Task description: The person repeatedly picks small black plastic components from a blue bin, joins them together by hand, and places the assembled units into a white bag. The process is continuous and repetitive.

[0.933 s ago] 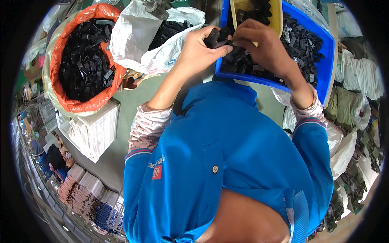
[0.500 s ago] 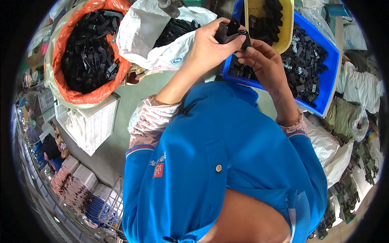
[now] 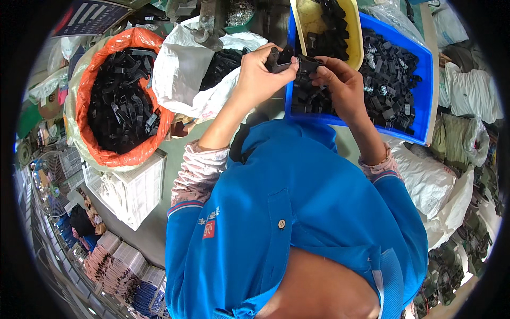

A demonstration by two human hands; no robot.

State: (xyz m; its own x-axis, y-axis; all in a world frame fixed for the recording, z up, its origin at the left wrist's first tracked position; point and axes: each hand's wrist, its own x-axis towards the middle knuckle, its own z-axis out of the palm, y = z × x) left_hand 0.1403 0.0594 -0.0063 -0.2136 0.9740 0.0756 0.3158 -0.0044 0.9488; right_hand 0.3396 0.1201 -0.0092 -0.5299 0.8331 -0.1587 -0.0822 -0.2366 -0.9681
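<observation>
A black part (image 3: 309,65) is gripped by the left hand (image 3: 256,75) and pinched by the right hand (image 3: 346,89) over the blue bin's (image 3: 382,134) left edge, and could be lost among loose black pieces (image 3: 394,80) if either grip slipped.

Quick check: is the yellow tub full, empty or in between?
In between, as far as it shows: the yellow tub holds black parts toward its right side, while bare yellow bottom shows at left.

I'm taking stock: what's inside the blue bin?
The blue bin holds many small black parts and a few silvery pieces. The yellow tray and right hand hide some of its inside; what lies beneath the top layer is covered.
</observation>
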